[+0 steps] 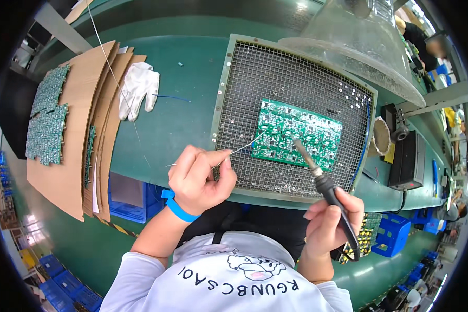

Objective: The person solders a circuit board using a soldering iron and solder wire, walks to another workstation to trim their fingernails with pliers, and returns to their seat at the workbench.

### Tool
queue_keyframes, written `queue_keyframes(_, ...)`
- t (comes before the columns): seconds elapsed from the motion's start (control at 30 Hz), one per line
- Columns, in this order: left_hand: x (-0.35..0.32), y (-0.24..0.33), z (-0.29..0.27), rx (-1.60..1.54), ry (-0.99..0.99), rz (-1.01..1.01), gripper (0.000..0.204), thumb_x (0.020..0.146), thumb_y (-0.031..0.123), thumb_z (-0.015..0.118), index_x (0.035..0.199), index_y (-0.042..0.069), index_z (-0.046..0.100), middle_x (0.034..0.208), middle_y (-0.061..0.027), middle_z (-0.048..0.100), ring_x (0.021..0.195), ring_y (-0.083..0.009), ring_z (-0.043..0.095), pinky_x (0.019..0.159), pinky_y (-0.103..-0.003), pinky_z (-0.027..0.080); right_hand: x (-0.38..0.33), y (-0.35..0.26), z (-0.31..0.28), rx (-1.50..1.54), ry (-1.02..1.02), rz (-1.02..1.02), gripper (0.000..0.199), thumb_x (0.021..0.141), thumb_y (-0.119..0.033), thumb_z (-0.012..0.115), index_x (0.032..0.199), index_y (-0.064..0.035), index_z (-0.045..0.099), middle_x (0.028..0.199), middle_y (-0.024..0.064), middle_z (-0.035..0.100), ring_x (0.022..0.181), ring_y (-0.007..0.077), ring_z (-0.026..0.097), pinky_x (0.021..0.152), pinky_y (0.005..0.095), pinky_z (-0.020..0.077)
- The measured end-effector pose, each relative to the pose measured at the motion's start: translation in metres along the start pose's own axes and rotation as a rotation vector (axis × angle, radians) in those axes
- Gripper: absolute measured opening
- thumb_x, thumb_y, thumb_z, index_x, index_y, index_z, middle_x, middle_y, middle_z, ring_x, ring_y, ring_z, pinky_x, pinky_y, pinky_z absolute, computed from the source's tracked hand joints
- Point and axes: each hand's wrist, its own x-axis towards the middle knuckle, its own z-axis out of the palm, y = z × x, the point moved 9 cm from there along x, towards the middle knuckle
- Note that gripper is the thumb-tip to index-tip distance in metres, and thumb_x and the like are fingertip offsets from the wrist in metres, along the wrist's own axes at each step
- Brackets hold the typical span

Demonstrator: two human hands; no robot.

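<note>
A green circuit board panel [298, 133] crowded with small parts lies on a wire mesh in a metal frame [222, 99]. My left hand [202, 176], with a blue band on its wrist, pinches a thin solder wire [244, 146]; the wire's tip reaches the panel's left half. In my right hand [334, 221] is a soldering iron [326, 187] with a black handle. Its metal tip points at the middle of the panel from the right. Whether the tip touches the board I cannot tell.
Cardboard sheets [73, 130] carrying more green circuit boards [48, 134] stand at the left, beside a white glove [139, 89]. A clear fume hood [359, 44] hangs over the far right of the mesh. A dark soldering station [408, 160] sits at the right. Below are blue crates [391, 235].
</note>
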Motion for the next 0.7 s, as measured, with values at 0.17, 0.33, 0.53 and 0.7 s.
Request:
queue_keyframes(0.17, 0.002, 0.001, 0.002, -0.031, -0.063, 0.016, 0.017, 0.069, -0.005, 0.065, 0.084, 0.003, 0.067, 0.068, -0.0043, 0.052, 0.044, -0.0079, 0.043, 0.039, -0.021, 0.034, 0.007, -0.005, 0.026, 0.002, -0.092, 0.067, 0.025, 0.094, -0.018, 0.054, 0.104, 0.0040, 0.049, 0.064, 0.0107, 0.058, 0.047, 0.0131, 0.053, 0.045, 0.0209, 0.0431)
queue_keyframes(0.33, 0.001, -0.001, 0.002, -0.051, -0.050, 0.017, 0.018, 0.068, -0.005, 0.065, 0.084, 0.003, 0.067, 0.069, -0.0045, 0.052, 0.045, -0.0082, 0.045, 0.038, -0.021, 0.034, 0.006, -0.006, 0.041, -0.093, -0.115, 0.113, 0.025, 0.095, -0.019, 0.053, 0.103, 0.0037, 0.048, 0.066, 0.0137, 0.061, 0.050, 0.0139, 0.056, 0.048, 0.0217, 0.0458)
queue_keyframes(0.53, 0.002, 0.000, 0.001, -0.053, -0.054, 0.023, 0.018, 0.068, -0.005, 0.066, 0.084, 0.003, 0.067, 0.069, -0.0044, 0.052, 0.045, -0.0085, 0.045, 0.038, -0.021, 0.034, 0.003, -0.021, 0.049, -0.286, -0.196, -0.046, 0.027, 0.094, -0.020, 0.055, 0.103, 0.0043, 0.048, 0.067, 0.0141, 0.062, 0.050, 0.0145, 0.058, 0.051, 0.0223, 0.0484)
queue_keyframes(0.7, 0.002, 0.002, 0.001, -0.043, -0.054, 0.037, 0.018, 0.069, -0.005, 0.065, 0.085, 0.003, 0.067, 0.070, -0.0045, 0.052, 0.046, -0.0087, 0.046, 0.039, -0.021, 0.035, -0.001, -0.027, 0.049, -0.370, -0.251, -0.109, 0.028, 0.083, -0.008, 0.070, 0.103, 0.0062, 0.056, 0.076, 0.0116, 0.068, 0.062, 0.0153, 0.066, 0.056, 0.0243, 0.0530)
